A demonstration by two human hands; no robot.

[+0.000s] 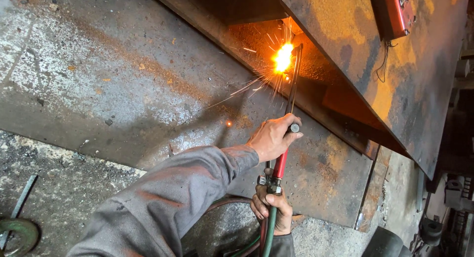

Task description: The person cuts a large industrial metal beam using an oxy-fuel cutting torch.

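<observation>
A cutting torch with a red handle and long thin tubes reaches up to a bright orange flame that throws sparks at the edge of a rusty steel plate. My left hand, in a grey sleeve, grips the torch just above the red handle. My right hand is wrapped around the torch's lower end below the valves, where a green and a red hose lead off downward.
A large flat steel plate lies under the torch on a gritty floor. A red control box with a cable hangs at top right. A green ring and a flat bar lie at bottom left. Dark machine parts stand at bottom right.
</observation>
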